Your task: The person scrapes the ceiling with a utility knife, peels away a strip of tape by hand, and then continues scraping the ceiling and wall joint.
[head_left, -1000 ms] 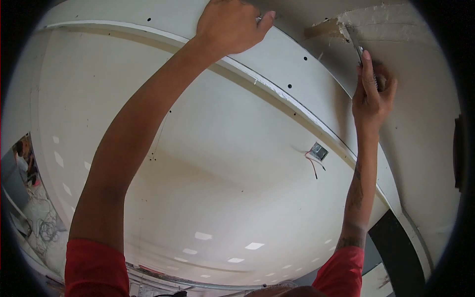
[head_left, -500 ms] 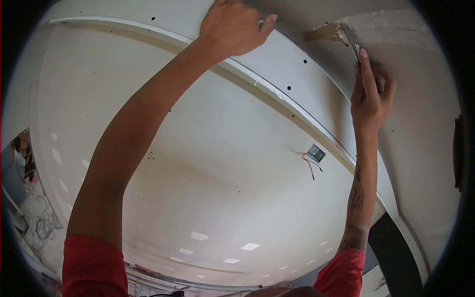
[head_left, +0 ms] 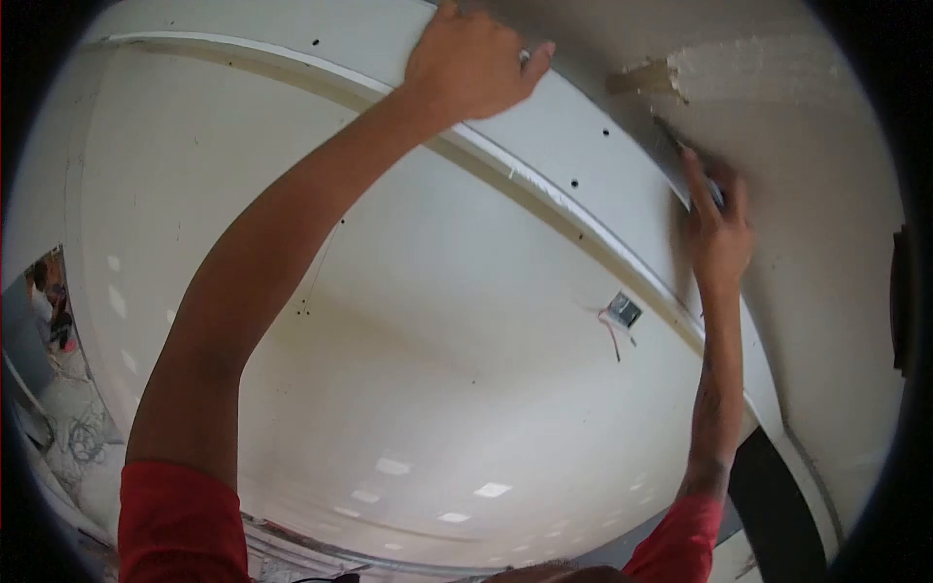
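Observation:
My left hand (head_left: 471, 68) is up against the white panel strip (head_left: 369, 44) at the top, fingers curled and partly hidden. A small shiny bit shows beside its thumb, too little to name. In my right hand (head_left: 721, 228) is a thin-bladed scraper (head_left: 669, 132), seen nearly edge-on and blurred, its tip against the grey-beige surface (head_left: 816, 204). Just above the blade, a torn brown patch (head_left: 641, 80) meets a pale strip (head_left: 748, 73) with a ragged edge.
Below the strip runs a ledge (head_left: 544, 189) with a chipped edge. A recessed electrical box (head_left: 622, 309) with loose wires sits in the large white panel (head_left: 408, 301). At far left, another person (head_left: 51, 301) is near a coil of cable (head_left: 86, 439). A black panel (head_left: 773, 496) stands lower right.
My right hand and the scraper have moved down, away from the ragged edge of the pale strip. My left hand stays at the white panel strip; the view has shifted slightly.

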`<state>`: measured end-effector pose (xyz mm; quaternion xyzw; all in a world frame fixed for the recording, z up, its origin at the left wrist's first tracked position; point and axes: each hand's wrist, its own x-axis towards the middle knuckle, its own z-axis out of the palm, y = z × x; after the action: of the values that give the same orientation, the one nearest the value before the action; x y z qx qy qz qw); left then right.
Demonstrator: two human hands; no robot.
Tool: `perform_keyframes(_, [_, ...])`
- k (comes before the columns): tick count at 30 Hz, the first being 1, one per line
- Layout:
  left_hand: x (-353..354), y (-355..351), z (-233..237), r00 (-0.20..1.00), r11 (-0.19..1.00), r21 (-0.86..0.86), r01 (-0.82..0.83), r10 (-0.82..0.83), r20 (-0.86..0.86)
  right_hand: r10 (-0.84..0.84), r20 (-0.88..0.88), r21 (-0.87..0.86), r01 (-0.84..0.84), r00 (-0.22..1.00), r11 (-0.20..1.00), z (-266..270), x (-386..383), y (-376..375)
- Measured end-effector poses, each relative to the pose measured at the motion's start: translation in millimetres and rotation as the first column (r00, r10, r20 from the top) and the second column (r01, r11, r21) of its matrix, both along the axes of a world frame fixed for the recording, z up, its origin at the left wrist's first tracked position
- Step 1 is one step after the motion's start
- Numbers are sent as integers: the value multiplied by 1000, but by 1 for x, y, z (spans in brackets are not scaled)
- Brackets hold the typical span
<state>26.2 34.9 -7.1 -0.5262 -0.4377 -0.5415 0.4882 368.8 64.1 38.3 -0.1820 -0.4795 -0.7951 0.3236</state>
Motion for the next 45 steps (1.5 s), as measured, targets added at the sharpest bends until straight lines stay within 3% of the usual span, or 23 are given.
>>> perform_keyframes(1, [-1, 4, 0, 1000, 994, 112, 1, 1, -20, 256, -26, -102, -258, 966, 961, 2, 1, 2])
perform_keyframes(3, [0, 4, 0, 1000, 999, 31, 10, -9, -12, 268, -59, -50, -271, 962, 961, 4, 2, -6])
perform_keyframes(5, [0, 1, 1, 1000, 1000, -31, 6, -6, 13, 407, 241, 56, -431, 881, 901, 20, -13, -21])
perform_keyframes(7, [-1, 1, 0, 1000, 1000, -22, 0, 0, -6, 400, 295, 64, -436, 868, 898, 27, -19, -26])
perform_keyframes(12, [3, -4, -2, 1000, 1000, -23, -18, 18, -11, 367, 116, -20, -367, 923, 930, 13, -26, -27])
perform_keyframes(16, [3, -8, -2, 1000, 997, -72, -25, 24, -9, 346, 125, 3, -349, 930, 937, 11, -33, -22])
perform_keyframes(18, [3, -8, -2, 1000, 997, -75, -21, 21, -4, 320, 21, 9, -321, 947, 947, 6, -38, -23])
perform_keyframes(22, [0, -12, 0, 1000, 993, -115, 5, -8, -17, 267, 110, 28, -271, 957, 962, 13, -29, -9])
perform_keyframes(24, [0, -3, -1, 1000, 998, -64, 20, -21, -3, -25, 73, 55, 21, 997, 998, 8, -24, 0])
perform_keyframes(26, [-3, 4, 2, 999, 999, -7, 33, -33, 18, 74, 48, -34, -73, 996, 997, 6, -14, -5])
perform_keyframes(27, [-1, -4, 3, 999, 995, -91, 31, -28, 34, 164, 8, -129, -162, 986, 978, 4, -11, -8])
perform_keyframes(28, [1, -10, 3, 999, 984, -176, 30, -22, 46, 250, 95, -37, -247, 964, 968, 7, -12, -12])
perform_keyframes(31, [3, -19, 1, 998, 978, -203, 57, -48, 47, 372, 121, -65, -367, 920, 928, 8, -16, -20])
perform_keyframes(33, [2, -9, -1, 999, 990, -139, 28, -23, 38, 363, 77, -53, -360, 929, 932, 7, -21, -23])
perform_keyframes(35, [0, -1, 1, 1000, 998, -68, -3, 5, 30, 309, 157, 95, -326, 938, 941, 17, -21, -22])
perform_keyframes(37, [2, -4, 3, 997, 987, -158, -6, 18, 74, 299, 126, 76, -310, 946, 948, 14, -23, -24])
perform_keyframes(45, [1, -11, 1, 999, 988, -153, -15, 21, 38, 284, 190, 18, -293, 940, 956, 23, -18, -40])
